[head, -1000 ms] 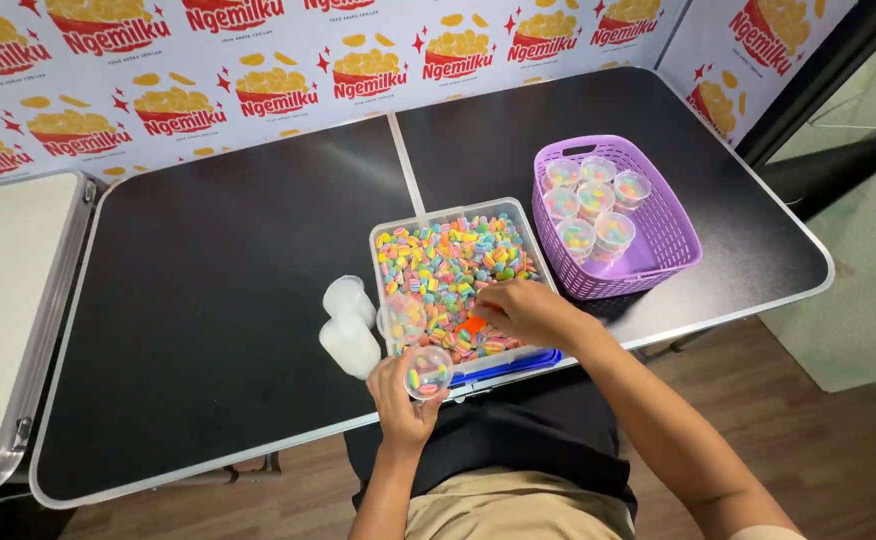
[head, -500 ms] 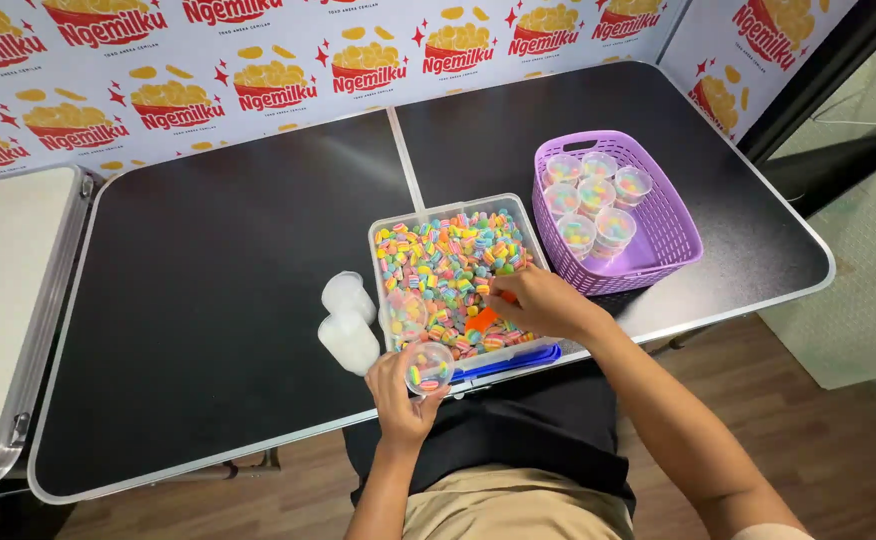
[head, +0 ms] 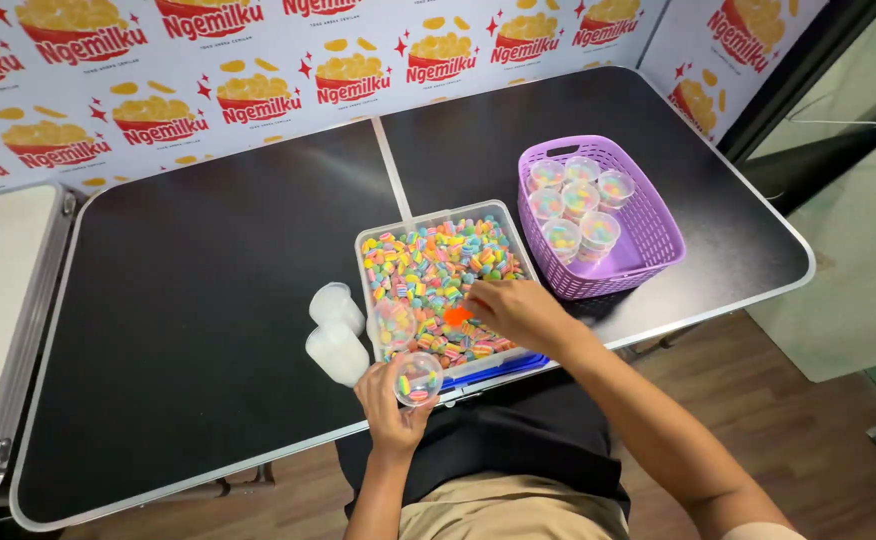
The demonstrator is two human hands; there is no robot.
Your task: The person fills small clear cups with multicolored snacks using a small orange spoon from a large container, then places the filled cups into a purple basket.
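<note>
- Right hand (head: 518, 312) reaches over the near right part of the clear tray (head: 373, 240), fingers curled together around a small orange scoop (head: 457, 316) whose tip lies on the candy.
- Left hand (head: 390, 405) sits at the table's near edge, fingers wrapped around a small clear cup (head: 417, 378) held upright, mouth up, with a few coloured pieces in the bottom.
- Tray is heaped with striped pastel candies (head: 438, 265); it stands at the near middle of the black table (head: 178, 300), its front wall at the near edge.
- Step in hand, as judged: portioning candy from tray to cup; this cup is only partly filled.
- Next move calls for a loaded scoop lifted level and brought left to the cup's mouth, with the cup held steady close to the tray wall so pieces do not spill onto the table.
- Another partly filled cup (head: 395, 322) stands inside the tray's near left corner.
- Two stacks of empty cups (head: 336, 330) lie on their sides just left of the tray.
- Purple basket (head: 648, 225) stands just right of the tray, toward the table's right edge, holding several filled cups (head: 578, 205) upright.
- Right forearm crosses the near edge diagonally; left forearm rises straight from the lap.
</note>
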